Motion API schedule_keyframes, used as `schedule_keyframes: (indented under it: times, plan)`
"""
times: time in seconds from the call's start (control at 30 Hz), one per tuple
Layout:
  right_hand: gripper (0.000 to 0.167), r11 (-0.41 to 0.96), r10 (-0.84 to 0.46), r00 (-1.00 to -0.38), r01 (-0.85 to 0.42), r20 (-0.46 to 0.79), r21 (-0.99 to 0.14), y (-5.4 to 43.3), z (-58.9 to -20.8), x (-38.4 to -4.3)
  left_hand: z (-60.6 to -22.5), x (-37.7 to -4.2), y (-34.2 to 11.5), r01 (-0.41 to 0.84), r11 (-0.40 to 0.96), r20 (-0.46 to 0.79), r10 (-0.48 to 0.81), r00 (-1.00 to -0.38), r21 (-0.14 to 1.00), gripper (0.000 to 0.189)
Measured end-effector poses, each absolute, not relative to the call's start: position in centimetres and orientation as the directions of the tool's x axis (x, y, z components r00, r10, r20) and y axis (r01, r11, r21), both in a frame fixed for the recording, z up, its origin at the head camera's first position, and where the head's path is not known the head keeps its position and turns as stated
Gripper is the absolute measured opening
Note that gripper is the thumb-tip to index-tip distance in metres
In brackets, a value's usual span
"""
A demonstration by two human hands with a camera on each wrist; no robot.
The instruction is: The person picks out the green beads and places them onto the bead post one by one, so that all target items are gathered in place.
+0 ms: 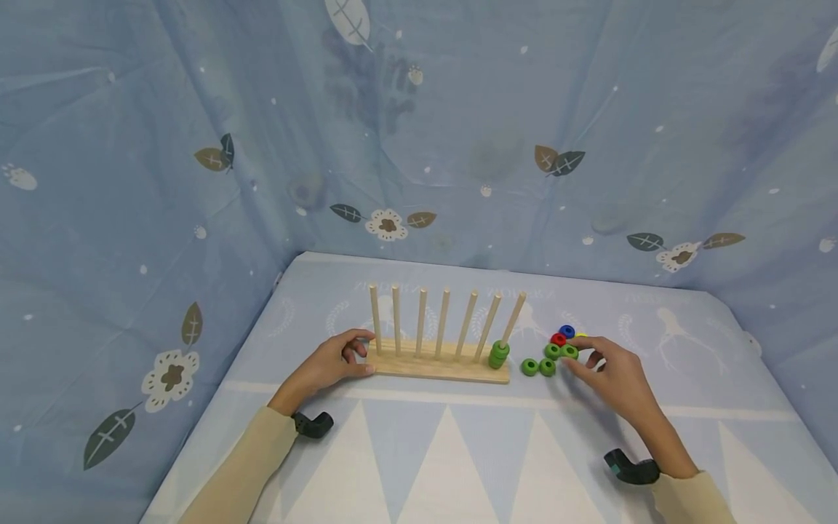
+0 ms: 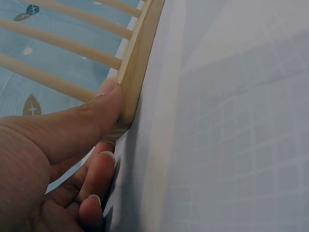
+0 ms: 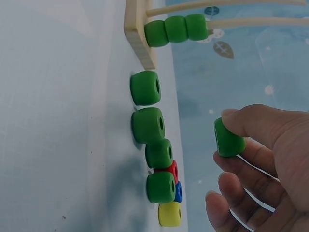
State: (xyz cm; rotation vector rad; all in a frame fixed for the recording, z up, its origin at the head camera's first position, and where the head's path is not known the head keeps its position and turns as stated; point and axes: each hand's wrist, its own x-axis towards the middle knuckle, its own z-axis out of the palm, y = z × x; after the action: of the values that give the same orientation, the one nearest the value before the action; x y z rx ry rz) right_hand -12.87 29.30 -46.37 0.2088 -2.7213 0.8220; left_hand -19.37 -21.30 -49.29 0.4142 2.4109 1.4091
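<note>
A wooden peg stand with several upright pegs stands on the table. Three green beads are stacked on its rightmost peg. My left hand holds the stand's left end, the thumb against the base and the other fingers curled at its end. To the right of the stand, my right hand pinches a green bead between thumb and fingers. In the right wrist view this bead is apart from the loose green beads on the table.
Beside the loose green beads lie a red bead, a blue bead and a yellow bead, partly hidden by the right hand in the head view. A patterned cloth covers the table, and blue curtains hang behind and at the sides.
</note>
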Motion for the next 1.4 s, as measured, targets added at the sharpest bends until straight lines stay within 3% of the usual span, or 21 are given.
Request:
schedule_keyframes:
  times: [0.63,1.4]
  plan:
    - [0.038,0.825,-0.049,-0.95,-0.213,0.309,-0.524,28.2,-44.6,-13.2,-49.6,-19.4,-21.5,0.099,0.469,-0.112,0.402,-0.909,0.877,0.062]
    - [0.037,0.787,-0.137,-0.874,-0.382,0.467,-0.485,27.5,-43.2,-14.1,-49.5,-19.1,-21.2,0.081,0.463,-0.115,0.38,-0.918,0.883,0.063]
